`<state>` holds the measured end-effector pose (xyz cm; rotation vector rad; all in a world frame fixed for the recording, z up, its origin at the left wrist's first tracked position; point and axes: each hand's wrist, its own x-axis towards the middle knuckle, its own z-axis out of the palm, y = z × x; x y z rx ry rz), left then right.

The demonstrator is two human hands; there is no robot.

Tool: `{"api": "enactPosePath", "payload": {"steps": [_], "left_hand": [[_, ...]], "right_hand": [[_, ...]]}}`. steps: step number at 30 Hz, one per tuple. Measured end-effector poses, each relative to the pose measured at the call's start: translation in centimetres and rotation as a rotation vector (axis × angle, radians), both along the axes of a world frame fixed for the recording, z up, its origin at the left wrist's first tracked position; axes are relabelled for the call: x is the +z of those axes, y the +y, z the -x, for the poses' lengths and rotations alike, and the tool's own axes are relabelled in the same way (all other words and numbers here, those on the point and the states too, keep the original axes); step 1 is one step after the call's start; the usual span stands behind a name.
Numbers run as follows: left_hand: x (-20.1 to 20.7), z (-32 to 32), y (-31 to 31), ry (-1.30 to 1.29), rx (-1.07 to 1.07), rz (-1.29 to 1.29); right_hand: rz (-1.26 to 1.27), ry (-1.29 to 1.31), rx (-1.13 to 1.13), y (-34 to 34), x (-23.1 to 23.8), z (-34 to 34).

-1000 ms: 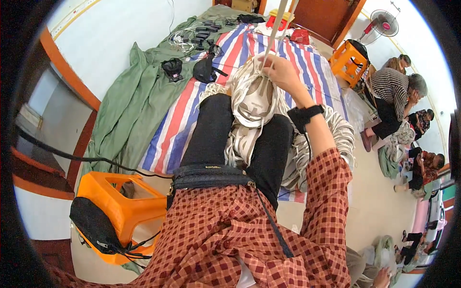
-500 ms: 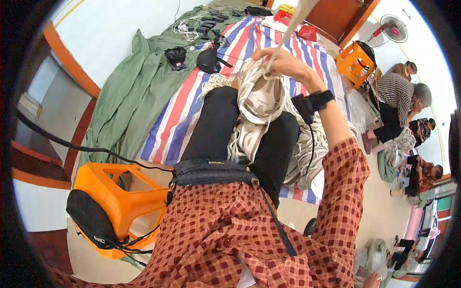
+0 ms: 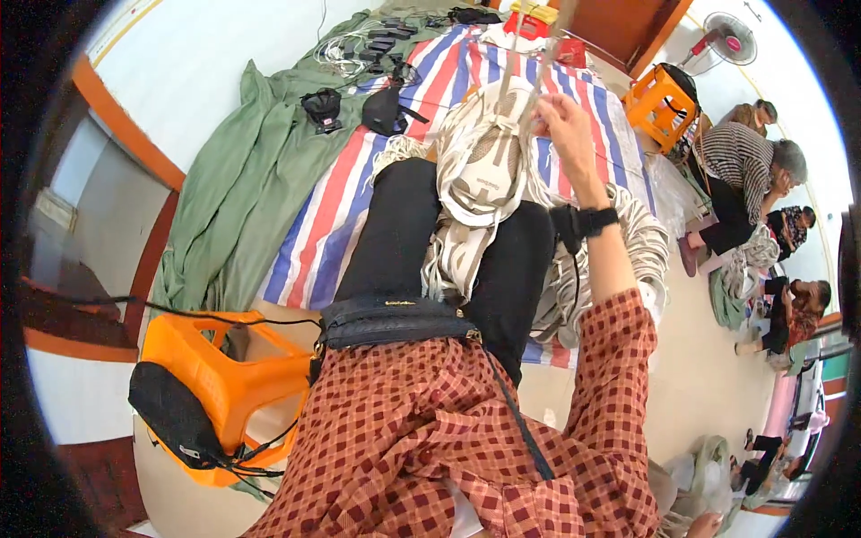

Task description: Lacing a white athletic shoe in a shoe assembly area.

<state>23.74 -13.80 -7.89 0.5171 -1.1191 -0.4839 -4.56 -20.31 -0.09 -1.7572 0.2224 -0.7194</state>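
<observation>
Two orange stools [image 3: 220, 372] [image 3: 642, 94], one fan [image 3: 731, 38] and one striped ground sheet [image 3: 327, 204] are in view.

The shoe upper [image 3: 482, 179] is off-white and tan, the trousers [image 3: 387, 238] black, the sheet [image 3: 321, 238] striped red, white and blue.

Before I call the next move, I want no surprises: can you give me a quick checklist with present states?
1. Right hand in view: ok, beside the pale shoe upper.
2. Left hand in view: not ok.
3. Right hand's grip on the pale laces: cannot tell, blurred.
4. Upper lace ends visible: not ok, they run out of the top edge.
5. Orange stool clear of the right hand: ok.
</observation>
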Motion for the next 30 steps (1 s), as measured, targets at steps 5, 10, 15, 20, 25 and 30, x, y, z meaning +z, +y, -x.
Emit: {"api": "enactPosePath", "payload": {"steps": [5,10,15,20,25,30], "left_hand": [[-0.2,0.1,-0.2,0.006,-0.004,-0.001],[-0.1,0.1,0.1,0.008,-0.002,-0.006],[0.0,0.1,0.2,0.013,-0.013,-0.006],[0.1,-0.1,0.3,0.025,-0.031,-0.009],[-0.1,-0.8,0.5,0.04,-0.046,0.001],[0.1,-1.8,0.0,0.081,-0.117,0.002]], "right_hand": [[0.013,-0.047,-0.013,0.7,-2.9,2.0],[0.502,-0.071,-0.114,1.4,-2.5,1.2],[0.898,0.046,-0.122,1.7,-2.2,0.6],[1.199,-0.031,-0.172,1.9,-3.2,0.1],[0.655,0.066,-0.325,-0.4,-2.3,2.9],[0.51,-0.006,-0.124,-0.8,-0.4,2.4]]}}
